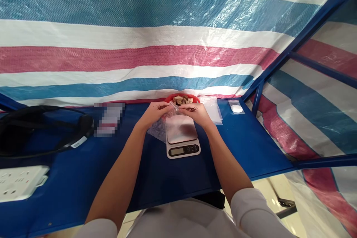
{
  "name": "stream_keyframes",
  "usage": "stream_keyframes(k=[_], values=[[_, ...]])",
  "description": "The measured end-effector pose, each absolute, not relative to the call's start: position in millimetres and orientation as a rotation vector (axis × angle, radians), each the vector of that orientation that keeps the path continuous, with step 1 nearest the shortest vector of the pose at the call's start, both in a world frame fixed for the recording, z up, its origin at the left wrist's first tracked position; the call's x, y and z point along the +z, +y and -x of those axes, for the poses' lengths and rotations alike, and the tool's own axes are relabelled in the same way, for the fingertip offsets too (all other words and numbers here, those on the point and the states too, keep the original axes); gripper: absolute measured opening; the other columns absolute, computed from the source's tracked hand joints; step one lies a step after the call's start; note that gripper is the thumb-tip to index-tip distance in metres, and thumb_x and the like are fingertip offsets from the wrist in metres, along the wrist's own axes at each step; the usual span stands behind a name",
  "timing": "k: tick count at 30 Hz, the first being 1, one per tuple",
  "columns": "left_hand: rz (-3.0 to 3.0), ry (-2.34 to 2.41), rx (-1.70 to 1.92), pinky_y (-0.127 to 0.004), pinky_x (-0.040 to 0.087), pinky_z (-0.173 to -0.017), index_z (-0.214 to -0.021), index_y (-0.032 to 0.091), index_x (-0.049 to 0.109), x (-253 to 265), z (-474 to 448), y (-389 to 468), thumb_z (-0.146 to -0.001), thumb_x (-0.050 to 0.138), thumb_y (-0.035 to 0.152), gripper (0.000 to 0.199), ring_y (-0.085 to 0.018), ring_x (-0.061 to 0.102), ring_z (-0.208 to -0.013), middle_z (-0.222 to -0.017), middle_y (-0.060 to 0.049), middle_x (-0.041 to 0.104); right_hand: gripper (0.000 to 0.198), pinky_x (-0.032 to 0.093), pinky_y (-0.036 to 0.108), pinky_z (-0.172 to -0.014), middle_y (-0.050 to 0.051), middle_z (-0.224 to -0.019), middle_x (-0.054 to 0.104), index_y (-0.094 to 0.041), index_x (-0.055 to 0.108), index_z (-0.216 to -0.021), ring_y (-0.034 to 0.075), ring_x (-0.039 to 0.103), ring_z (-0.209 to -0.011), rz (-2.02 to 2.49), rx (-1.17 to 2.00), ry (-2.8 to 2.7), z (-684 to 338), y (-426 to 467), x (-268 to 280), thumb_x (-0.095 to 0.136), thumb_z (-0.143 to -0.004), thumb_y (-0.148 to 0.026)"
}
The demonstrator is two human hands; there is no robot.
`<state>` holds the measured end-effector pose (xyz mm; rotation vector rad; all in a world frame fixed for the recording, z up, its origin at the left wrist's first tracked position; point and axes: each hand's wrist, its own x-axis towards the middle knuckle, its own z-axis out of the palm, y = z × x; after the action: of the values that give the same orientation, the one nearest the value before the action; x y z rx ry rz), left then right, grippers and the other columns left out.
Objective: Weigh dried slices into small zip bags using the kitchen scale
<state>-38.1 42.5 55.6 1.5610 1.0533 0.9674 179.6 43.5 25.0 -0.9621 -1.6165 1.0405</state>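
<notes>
Above a kitchen scale (182, 129) with a steel plate, both hands meet at the top edge of a clear plastic bag (158, 130). My left hand (156, 113) pinches that edge from the left, and my right hand (197, 113) pinches it from the right. The bag hangs beneath the left fingers, at the scale's left side, and looks flat. Just behind my fingers a red basket (197, 99) holds pale and brown slices (182, 99), which look like dried mushroom. The scale's display is too small to read.
A stack of clear bags (213, 111) lies right of the basket, and a small bag with a white round item (236, 108) is farther right. On the left are a black headset-like strap (80, 126), a blurred-out packet (110, 119) and a white power strip (21, 183). Striped sheeting backs the blue table (240, 148).
</notes>
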Motion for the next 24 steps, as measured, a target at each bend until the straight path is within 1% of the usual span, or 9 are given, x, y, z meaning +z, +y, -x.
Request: stream_keyframes(k=[4,6,8,10,12,14,16,18,24], values=[[-1.349,1.046,1.146,-0.026,0.047,-0.053,-0.084,0.017,0.079,36,33,37,-0.075,0.079,0.050,0.034,-0.017,0.063,-0.062,-0.077,-0.007,0.075,0.025,0.058,0.046,-0.096,0.003,-0.100,0.078,-0.027,0.081,-0.091,0.029,0.071,-0.104,0.991,0.989,-1.505,-177,41,21,0.080,-0.074,-0.045],[-1.236,1.048,1.237,-0.026,0.047,-0.055,-0.083,0.017,0.079,29,29,33,-0.073,0.081,0.050,0.035,-0.017,0.064,-0.064,-0.078,-0.007,0.075,0.032,0.059,0.044,-0.094,0.005,-0.105,0.078,-0.026,0.080,-0.097,0.029,0.070,-0.107,1.016,0.982,-1.394,-176,39,16,0.081,-0.073,-0.047],[-1.136,1.035,1.342,-0.027,0.050,-0.059,-0.083,0.017,0.078,23,23,28,-0.071,0.083,0.049,0.035,-0.017,0.066,-0.066,-0.078,-0.006,0.076,0.043,0.063,0.041,-0.083,0.006,-0.106,0.077,-0.024,0.078,-0.106,0.028,0.072,-0.103,1.056,1.052,-1.281,-176,37,10,0.082,-0.071,-0.049],[-1.072,1.003,1.426,-0.027,0.052,-0.064,-0.082,0.017,0.078,18,17,24,-0.070,0.084,0.047,0.034,-0.016,0.066,-0.067,-0.078,-0.004,0.076,0.049,0.064,0.038,-0.070,0.006,-0.101,0.078,-0.022,0.076,-0.109,0.027,0.073,-0.093,1.108,1.142,-1.197,-174,35,6,0.082,-0.070,-0.052],[-1.045,0.983,1.478,-0.028,0.055,-0.071,-0.082,0.017,0.078,13,12,20,-0.071,0.085,0.045,0.031,-0.015,0.067,-0.068,-0.078,-0.004,0.076,0.048,0.063,0.035,-0.062,0.005,-0.091,0.077,-0.020,0.077,-0.104,0.025,0.073,-0.084,1.148,1.193,-1.167,-173,33,3,0.081,-0.070,-0.054],[-1.044,0.991,1.503,-0.029,0.056,-0.075,-0.082,0.017,0.078,8,9,19,-0.072,0.085,0.045,0.031,-0.015,0.068,-0.070,-0.077,-0.004,0.076,0.043,0.063,0.034,-0.061,0.004,-0.084,0.076,-0.020,0.078,-0.095,0.024,0.072,-0.080,1.141,1.215,-1.167,-171,32,1,0.080,-0.071,-0.055],[-1.054,1.010,1.503,-0.031,0.056,-0.077,-0.082,0.016,0.078,4,9,18,-0.072,0.084,0.045,0.031,-0.017,0.069,-0.071,-0.079,-0.005,0.076,0.038,0.063,0.032,-0.062,0.004,-0.081,0.075,-0.020,0.078,-0.087,0.023,0.071,-0.080,1.093,1.238,-1.180,-170,31,0,0.079,-0.072,-0.055],[-1.061,1.035,1.499,-0.032,0.056,-0.077,-0.082,0.016,0.078,0,12,19,-0.072,0.084,0.046,0.032,-0.017,0.069,-0.071,-0.080,-0.005,0.077,0.035,0.062,0.030,-0.061,0.003,-0.079,0.074,-0.020,0.077,-0.083,0.021,0.071,-0.078,1.059,1.247,-1.185,-171,31,-1,0.079,-0.073,-0.054],[-1.063,1.049,1.457,-0.028,0.055,-0.070,-0.080,0.016,0.078,-6,18,22,-0.072,0.084,0.043,0.029,-0.014,0.065,-0.065,-0.079,-0.004,0.076,0.034,0.061,0.028,-0.060,0.003,-0.075,0.073,-0.021,0.076,-0.081,0.020,0.070,-0.075,1.076,1.194,-1.247,-174,32,-5,0.079,-0.073,-0.054]])
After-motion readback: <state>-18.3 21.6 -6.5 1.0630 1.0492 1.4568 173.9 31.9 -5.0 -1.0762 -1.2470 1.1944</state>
